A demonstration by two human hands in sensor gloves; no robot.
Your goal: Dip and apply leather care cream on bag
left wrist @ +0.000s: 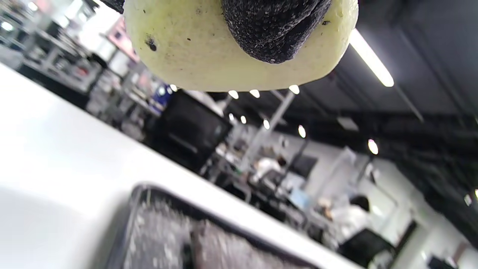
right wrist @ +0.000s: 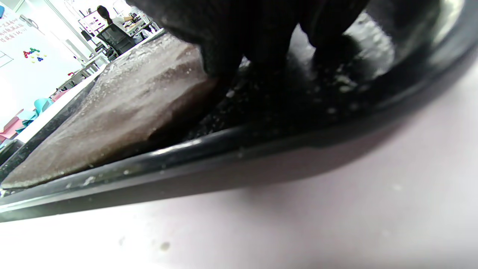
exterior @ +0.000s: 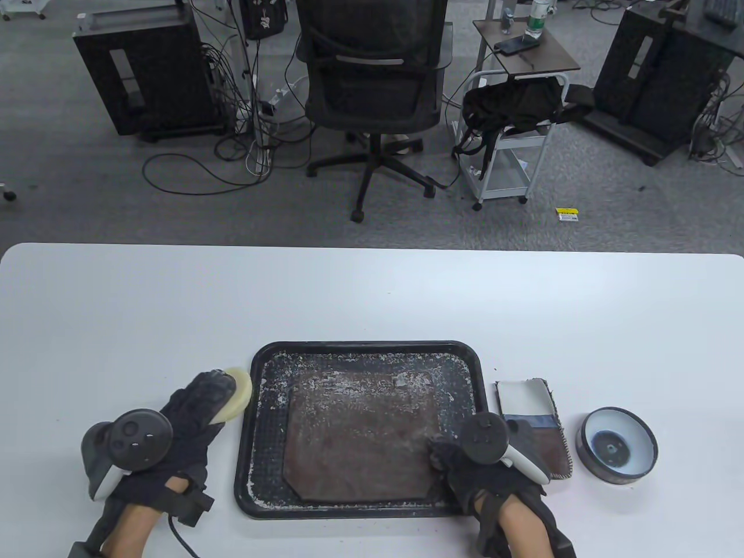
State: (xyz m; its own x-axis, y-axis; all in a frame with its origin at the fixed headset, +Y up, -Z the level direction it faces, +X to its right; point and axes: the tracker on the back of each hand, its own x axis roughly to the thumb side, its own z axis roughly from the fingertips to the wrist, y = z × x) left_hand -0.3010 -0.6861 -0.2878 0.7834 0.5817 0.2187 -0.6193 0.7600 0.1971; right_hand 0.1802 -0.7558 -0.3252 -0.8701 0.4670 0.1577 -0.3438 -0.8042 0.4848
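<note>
Your left hand [exterior: 195, 410] clamps sponge [exterior: 235, 395] beside tray [exterior: 360, 349]; right hand [exterior: 465, 459] pins leather [exterior: 360, 436] (finger curl unclear). Next: dip in cream tin [exterior: 617, 445].

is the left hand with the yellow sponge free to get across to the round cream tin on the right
Probably not directly: the left hand sits left of the black tray; the right hand lies between it and the round cream tin.

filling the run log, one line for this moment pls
left hand holds sponge beside tray | right hand on bag corner | cream tin untouched
</note>
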